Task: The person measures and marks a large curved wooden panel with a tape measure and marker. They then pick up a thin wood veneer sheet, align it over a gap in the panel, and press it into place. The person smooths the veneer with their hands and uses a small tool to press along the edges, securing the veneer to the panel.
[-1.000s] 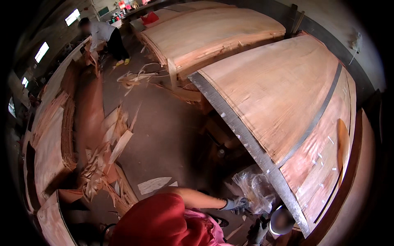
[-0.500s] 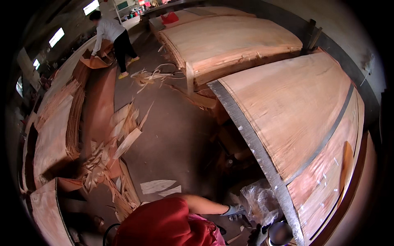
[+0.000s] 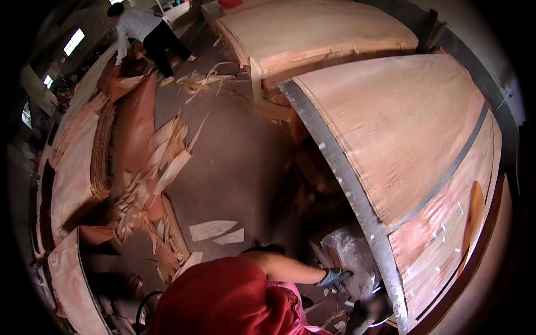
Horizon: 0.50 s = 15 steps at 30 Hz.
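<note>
From the red sleeve my left forearm stretches to the right, and a grey glove covers my left hand (image 3: 335, 276). Its fingers look stretched out, with their tips at the edge of a crumpled clear plastic bag (image 3: 352, 259) beside the table edge. What looks like my right hand (image 3: 356, 319), in a dark glove, is low in the view, beside a dark round object with a pale rim (image 3: 377, 308). Shadow and blur hide its fingers. To the right lies a worktable with a grey metal edge (image 3: 349, 195), bearing a large wood veneer sheet (image 3: 385, 128).
A thick veneer stack (image 3: 318, 42) stands beyond the table. More stacked veneer (image 3: 75, 167) lines the left side. Torn veneer scraps (image 3: 151, 195) and two pale pieces (image 3: 215, 230) lie on the floor. At the far left another person (image 3: 148, 33) bends over veneer.
The view has shifted, so most things sit higher in the picture. My left hand has moved right, closer in against the plastic bag. The other person leans lower over the veneer.
</note>
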Each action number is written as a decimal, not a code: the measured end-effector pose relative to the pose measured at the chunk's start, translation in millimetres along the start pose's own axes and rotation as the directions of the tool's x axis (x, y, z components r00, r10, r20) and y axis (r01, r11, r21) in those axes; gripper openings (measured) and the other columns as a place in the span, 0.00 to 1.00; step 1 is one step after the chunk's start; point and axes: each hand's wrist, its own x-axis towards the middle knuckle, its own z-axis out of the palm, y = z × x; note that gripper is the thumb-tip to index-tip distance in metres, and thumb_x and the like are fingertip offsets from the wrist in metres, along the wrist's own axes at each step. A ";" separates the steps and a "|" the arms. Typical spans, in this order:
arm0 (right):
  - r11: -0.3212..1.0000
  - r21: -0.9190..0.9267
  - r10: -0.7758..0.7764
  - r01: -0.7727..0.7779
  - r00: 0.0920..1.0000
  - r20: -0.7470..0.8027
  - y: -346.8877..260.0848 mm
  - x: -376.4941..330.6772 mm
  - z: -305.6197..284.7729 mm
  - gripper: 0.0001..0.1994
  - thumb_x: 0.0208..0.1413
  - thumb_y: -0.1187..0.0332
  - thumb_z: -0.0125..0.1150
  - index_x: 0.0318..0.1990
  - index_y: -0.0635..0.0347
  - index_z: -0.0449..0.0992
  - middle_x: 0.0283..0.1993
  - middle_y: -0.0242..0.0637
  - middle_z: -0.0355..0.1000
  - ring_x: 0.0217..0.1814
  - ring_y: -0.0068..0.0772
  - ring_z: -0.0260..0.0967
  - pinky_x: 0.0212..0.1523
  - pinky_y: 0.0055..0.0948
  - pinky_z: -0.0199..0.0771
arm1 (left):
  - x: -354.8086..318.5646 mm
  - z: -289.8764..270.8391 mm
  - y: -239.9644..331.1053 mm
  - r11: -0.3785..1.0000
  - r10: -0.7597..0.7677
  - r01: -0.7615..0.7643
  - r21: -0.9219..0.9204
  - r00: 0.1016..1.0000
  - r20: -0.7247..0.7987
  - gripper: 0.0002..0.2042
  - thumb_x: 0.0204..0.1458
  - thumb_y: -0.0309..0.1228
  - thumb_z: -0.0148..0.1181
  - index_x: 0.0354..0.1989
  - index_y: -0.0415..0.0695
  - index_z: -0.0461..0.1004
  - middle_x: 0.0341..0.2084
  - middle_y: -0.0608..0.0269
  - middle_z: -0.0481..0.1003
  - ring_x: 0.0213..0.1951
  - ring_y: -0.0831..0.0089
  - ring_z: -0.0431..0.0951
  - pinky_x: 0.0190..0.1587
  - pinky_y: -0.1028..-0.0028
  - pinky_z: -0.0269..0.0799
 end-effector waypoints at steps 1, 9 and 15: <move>1.000 0.017 -0.006 0.006 1.000 0.002 -3.1 -5.8 -11.9 0.22 0.59 0.68 0.59 0.59 0.67 0.67 0.42 0.40 0.75 0.24 0.20 0.66 0.22 0.19 0.64 | 7.4 0.2 -4.6 1.000 0.024 -0.025 -0.015 0.999 -0.022 0.22 0.55 0.57 0.51 0.51 0.59 0.74 0.37 0.60 0.76 0.37 0.60 0.77 0.32 0.59 0.76; 0.995 0.095 -0.054 0.035 0.978 0.199 -17.6 -14.0 -125.4 0.18 0.60 0.69 0.58 0.56 0.67 0.70 0.38 0.38 0.75 0.24 0.20 0.67 0.22 0.19 0.64 | 5.3 -28.9 2.8 0.942 0.334 -0.334 0.039 0.914 -0.230 0.21 0.61 0.50 0.50 0.59 0.56 0.70 0.52 0.67 0.73 0.45 0.61 0.78 0.36 0.58 0.81; 0.998 0.040 -0.058 0.046 0.920 0.387 -39.2 -13.3 -209.2 0.16 0.60 0.69 0.58 0.53 0.67 0.73 0.36 0.37 0.75 0.24 0.20 0.67 0.22 0.20 0.64 | -44.3 24.2 39.4 0.817 0.569 -0.456 0.353 0.738 -0.363 0.22 0.63 0.46 0.51 0.62 0.52 0.67 0.53 0.71 0.72 0.50 0.72 0.72 0.45 0.67 0.75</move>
